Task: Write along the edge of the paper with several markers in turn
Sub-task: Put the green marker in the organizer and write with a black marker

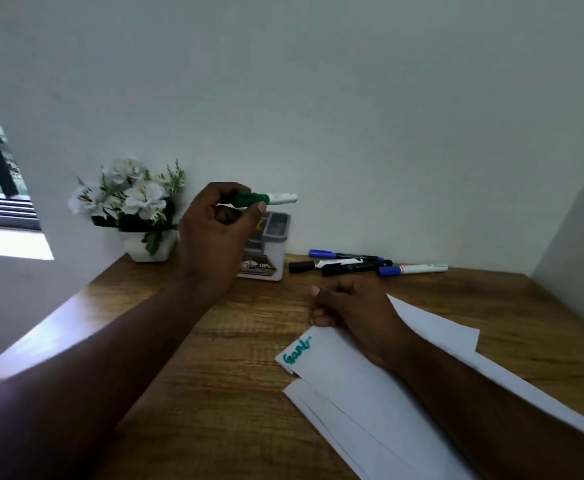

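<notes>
Left hand [219, 225] pinches the green marker [266, 198] at its cap end, raised above the desk [186, 358], hiding much of the grey-lidded box [269, 244] whose label reads only "OPE"; contents unclear. Right hand [349, 310], fingers curled and holding nothing, presses the folded paper [349, 386], green edge writing [297, 349] barely legible, near the other markers [359, 265].

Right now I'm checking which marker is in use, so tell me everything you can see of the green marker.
The green marker has a white plastic-looking barrel and a green cap end. It is held roughly level in the air by the left hand, above the small grey-lidded container by the wall. The fingers wrap the green end, and the white barrel points right. Whether the cap is fully on cannot be told. It touches nothing but that hand, well clear of the paper.
</notes>
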`<state>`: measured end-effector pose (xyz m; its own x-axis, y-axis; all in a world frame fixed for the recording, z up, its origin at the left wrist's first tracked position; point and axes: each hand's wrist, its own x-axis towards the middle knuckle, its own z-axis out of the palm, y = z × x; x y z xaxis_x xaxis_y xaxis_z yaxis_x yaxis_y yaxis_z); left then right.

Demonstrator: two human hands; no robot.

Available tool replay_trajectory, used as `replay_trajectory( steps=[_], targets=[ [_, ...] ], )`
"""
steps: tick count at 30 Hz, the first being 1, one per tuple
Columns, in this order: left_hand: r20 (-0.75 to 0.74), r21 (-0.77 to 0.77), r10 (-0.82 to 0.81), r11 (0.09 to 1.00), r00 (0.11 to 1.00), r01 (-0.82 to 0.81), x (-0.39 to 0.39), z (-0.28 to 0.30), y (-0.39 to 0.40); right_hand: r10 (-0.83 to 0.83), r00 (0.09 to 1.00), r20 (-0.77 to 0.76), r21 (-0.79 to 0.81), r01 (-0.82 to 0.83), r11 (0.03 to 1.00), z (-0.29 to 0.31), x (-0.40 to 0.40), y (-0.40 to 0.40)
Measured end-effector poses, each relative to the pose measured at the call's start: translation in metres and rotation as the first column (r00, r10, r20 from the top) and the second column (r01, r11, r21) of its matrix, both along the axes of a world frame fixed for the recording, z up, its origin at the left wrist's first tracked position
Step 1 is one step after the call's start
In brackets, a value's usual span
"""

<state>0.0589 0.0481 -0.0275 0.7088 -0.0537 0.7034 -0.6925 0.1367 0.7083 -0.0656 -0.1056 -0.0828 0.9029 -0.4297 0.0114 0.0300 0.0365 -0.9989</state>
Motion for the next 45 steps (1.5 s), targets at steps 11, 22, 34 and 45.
replay_trajectory(
  steps=[11, 22, 34, 45],
  targets=[
    [0.129, 0.417, 0.046, 0.904, 0.991, -0.096, 0.020, -0.005, -0.016, -0.003, 1.000, 0.003, -0.053, 0.003, 0.999, 0.003, -0.002, 0.006],
    [0.307, 0.625, -0.151, 0.776, 0.940, -0.079, -0.022, -0.034, -0.052, -0.021, 0.999, 0.029, -0.021, 0.021, 1.000, -0.002, 0.001, -0.001],
    [0.180, 0.876, 0.032, 0.450, 0.983, -0.175, -0.007, -0.063, -0.083, -0.066, 0.998, 0.023, 0.051, 0.064, 0.997, 0.000, 0.003, -0.001],
    [0.151, 0.677, -0.175, 0.736, 0.973, 0.027, -0.056, -0.044, -0.024, -0.021, 0.998, 0.056, 0.111, 0.014, 0.994, 0.013, -0.005, 0.005]
  ],
)
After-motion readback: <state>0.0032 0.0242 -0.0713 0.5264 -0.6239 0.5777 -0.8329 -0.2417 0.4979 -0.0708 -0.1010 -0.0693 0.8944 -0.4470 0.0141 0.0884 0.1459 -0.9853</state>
